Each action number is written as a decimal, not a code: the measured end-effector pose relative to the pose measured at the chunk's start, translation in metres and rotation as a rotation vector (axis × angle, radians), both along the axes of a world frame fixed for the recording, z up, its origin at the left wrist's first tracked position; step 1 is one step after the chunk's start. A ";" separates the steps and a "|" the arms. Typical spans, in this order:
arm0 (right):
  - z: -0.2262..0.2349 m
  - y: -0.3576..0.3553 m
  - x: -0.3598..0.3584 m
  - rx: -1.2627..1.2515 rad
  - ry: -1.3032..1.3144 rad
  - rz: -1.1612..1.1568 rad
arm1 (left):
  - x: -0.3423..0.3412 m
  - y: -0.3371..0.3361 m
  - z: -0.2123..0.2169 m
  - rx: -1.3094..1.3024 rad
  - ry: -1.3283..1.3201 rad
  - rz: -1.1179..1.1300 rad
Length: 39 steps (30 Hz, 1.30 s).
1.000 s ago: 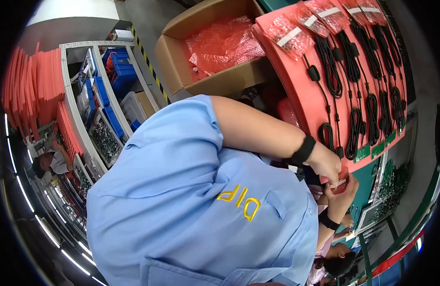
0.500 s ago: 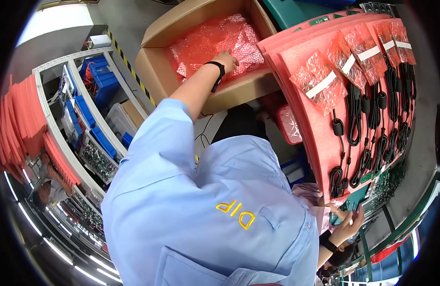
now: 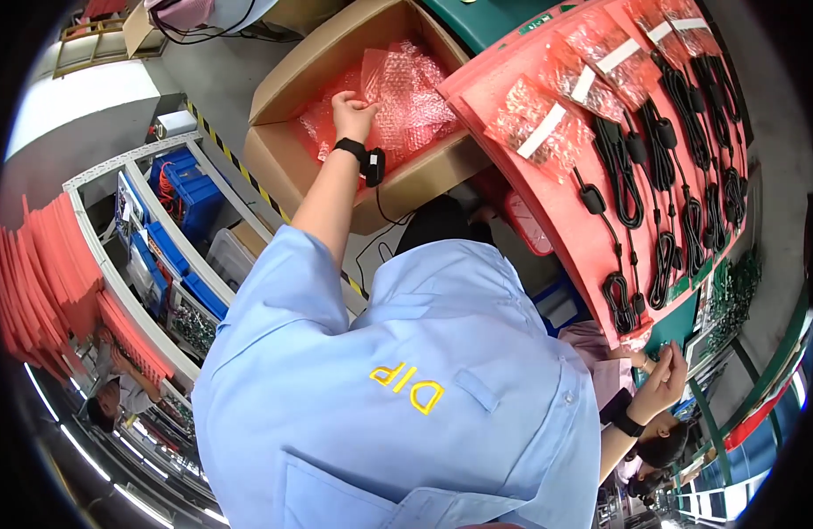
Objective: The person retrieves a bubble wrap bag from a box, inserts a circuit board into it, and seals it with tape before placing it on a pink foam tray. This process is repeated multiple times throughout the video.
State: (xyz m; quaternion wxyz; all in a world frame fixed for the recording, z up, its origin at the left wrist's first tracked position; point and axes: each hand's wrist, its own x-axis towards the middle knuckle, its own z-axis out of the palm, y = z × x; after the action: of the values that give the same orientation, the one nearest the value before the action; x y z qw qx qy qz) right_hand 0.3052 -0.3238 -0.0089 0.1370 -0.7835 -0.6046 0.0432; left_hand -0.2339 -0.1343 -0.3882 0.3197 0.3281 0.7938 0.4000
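Observation:
Over the open cardboard box (image 3: 278, 163), my left hand (image 3: 352, 116) has its fingers closed at the edge of a pink bubble-wrap bag (image 3: 390, 84). More pink bubble wrap lies beneath it in the box. A black strap with a small black unit (image 3: 374, 167) is round that wrist, and a cord hangs from it. At the lower right, my right hand (image 3: 662, 383) is beside the near edge of the pink foam sheets (image 3: 547, 198). Its fingertips are drawn together; anything between them is too small to make out. A black band circles this wrist too.
Cables with black coils (image 3: 618, 172) and clear pink bags with white labels (image 3: 540, 130) lie in a row on the foam. On the left stands a rack (image 3: 98, 172) with blue bins (image 3: 188, 181). Co-workers are at the lower right and lower left.
My left hand has shifted left over the box and its fingers have drawn in at a bubble-wrap bag, which now stands higher. The fingers of my right hand have come together. The view has turned slightly.

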 end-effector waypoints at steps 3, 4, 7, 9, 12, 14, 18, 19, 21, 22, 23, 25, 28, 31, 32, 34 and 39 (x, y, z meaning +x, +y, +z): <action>-0.004 0.009 0.003 0.061 0.084 -0.002 | -0.022 -0.007 0.010 0.091 0.062 -0.141; -0.006 0.011 0.005 0.072 0.141 -0.052 | -0.037 0.000 0.012 -0.017 0.137 -0.261; -0.021 0.028 0.020 0.101 0.233 -0.145 | -0.041 0.010 0.053 0.236 0.589 -0.323; -0.035 0.039 0.044 0.169 0.404 -0.173 | -0.020 0.023 0.111 0.255 0.327 -0.143; -0.041 0.058 0.069 0.126 0.449 -0.184 | -0.012 0.034 0.178 0.474 -0.070 0.218; -0.058 0.067 0.093 0.004 0.449 -0.049 | 0.047 0.036 0.264 0.520 -0.302 0.258; -0.076 0.087 0.103 0.113 0.123 0.315 | 0.126 0.033 0.339 0.523 -0.326 -0.291; -0.075 0.088 0.105 0.101 0.114 0.338 | 0.165 0.027 0.358 0.467 -0.484 -0.346; -0.072 0.088 0.111 0.076 0.093 0.374 | 0.244 0.010 0.382 0.312 -0.738 -0.536; -0.069 0.089 0.115 0.079 0.096 0.371 | 0.277 0.001 0.388 0.211 -0.830 -0.669; -0.065 0.092 0.119 0.031 0.143 0.365 | 0.301 -0.005 0.386 0.112 -1.061 -0.882; -0.055 0.100 0.126 -0.072 0.222 0.355 | 0.347 -0.024 0.371 -0.206 -1.121 -1.043; -0.029 0.124 0.129 -0.208 0.400 0.250 | 0.403 -0.047 0.342 -0.596 -0.957 -1.328; -0.044 0.128 0.137 -0.351 0.462 0.222 | 0.430 -0.073 0.280 -0.326 -0.509 -1.631; -0.054 0.125 0.140 -0.424 0.437 0.244 | 0.435 -0.076 0.283 -0.329 -0.510 -1.644; -0.057 0.120 0.140 -0.497 0.412 0.267 | 0.437 -0.083 0.293 -0.425 -0.792 -1.504; -0.001 0.131 0.120 -0.180 0.471 0.214 | 0.434 -0.070 0.303 -0.628 -0.867 -1.433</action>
State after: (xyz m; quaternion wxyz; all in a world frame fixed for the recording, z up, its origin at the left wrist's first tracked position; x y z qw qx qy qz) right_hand 0.4254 -0.1932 -0.0095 0.1985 -0.6924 -0.6292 0.2922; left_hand 0.2002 -0.2044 -0.0853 0.8398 0.4625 0.2809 -0.0427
